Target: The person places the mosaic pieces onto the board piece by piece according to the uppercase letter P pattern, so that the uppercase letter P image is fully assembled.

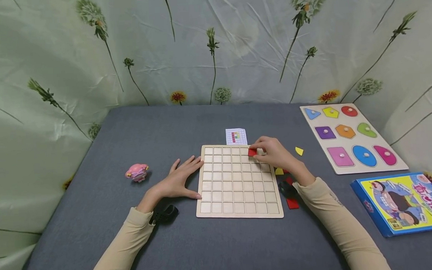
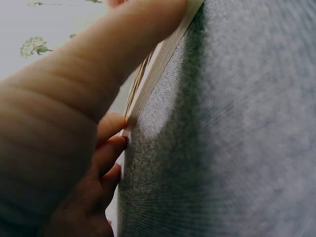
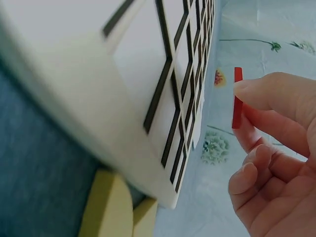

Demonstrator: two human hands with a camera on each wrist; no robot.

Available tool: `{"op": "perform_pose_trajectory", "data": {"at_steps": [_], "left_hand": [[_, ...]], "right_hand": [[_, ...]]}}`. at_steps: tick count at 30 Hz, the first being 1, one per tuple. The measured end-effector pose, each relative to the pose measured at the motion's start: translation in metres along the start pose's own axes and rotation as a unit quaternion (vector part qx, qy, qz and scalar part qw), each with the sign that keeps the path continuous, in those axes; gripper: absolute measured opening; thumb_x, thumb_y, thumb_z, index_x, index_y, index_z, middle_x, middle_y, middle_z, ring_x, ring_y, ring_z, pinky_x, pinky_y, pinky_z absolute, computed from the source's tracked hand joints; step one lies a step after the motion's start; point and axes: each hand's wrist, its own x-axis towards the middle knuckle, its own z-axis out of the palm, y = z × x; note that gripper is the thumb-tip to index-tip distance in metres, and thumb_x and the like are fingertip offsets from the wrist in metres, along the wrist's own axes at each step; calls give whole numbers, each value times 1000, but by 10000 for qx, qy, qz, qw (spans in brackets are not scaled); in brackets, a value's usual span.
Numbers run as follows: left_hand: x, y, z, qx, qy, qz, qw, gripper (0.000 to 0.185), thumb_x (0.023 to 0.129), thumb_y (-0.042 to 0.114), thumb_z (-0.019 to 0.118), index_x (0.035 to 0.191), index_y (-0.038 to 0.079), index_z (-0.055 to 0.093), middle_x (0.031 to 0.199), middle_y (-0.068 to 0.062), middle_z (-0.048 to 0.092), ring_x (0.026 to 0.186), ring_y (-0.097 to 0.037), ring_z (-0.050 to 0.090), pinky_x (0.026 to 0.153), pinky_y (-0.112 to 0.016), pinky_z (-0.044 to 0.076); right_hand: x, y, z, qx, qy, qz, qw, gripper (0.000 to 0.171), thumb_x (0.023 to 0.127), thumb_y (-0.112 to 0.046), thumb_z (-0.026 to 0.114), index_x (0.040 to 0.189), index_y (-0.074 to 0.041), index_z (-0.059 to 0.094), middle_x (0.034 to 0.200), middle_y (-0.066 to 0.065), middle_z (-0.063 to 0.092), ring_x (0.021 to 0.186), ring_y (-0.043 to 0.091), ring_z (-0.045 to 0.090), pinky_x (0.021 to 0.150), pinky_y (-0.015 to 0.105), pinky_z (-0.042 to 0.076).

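A wooden board with a raised grid of square cells lies flat on the table. My left hand rests at its left edge, fingers and thumb spread and touching the rim. Above the board's upper right cells, my right hand pinches a red square tile between thumb and fingers. In the right wrist view the tile is seen edge-on, apart from the grid. A small printed card with a coloured grid pattern lies at the board's far edge.
Right of the board lie yellow pieces and red pieces, partly hidden by the right arm. Farther right are a shape puzzle board and a blue-edged box. A pink toy stands at left.
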Motion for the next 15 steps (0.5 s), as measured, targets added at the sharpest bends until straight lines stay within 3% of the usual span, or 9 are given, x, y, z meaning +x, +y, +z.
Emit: {"op": "perform_pose_trajectory", "data": {"at_steps": [10, 15], "left_hand": [[0, 0, 0, 48, 20, 26, 10000, 103, 66, 47, 78, 147, 13, 24, 156, -7, 20, 146, -31, 11, 110, -61, -4], [-1, 1, 0, -33, 57, 143, 9999, 103, 67, 45, 78, 147, 10, 25, 155, -10, 21, 145, -33, 12, 111, -59, 2]], "right_hand": [[13, -10, 6, 39, -163, -219, 9996, 29, 80, -9, 67, 108, -1, 68, 96, 13, 63, 70, 16, 49, 61, 22, 37], [18, -13, 11, 93, -257, -400, 9988, 28, 79, -8, 67, 106, -2, 69, 97, 13, 64, 71, 16, 49, 62, 22, 38]]}}
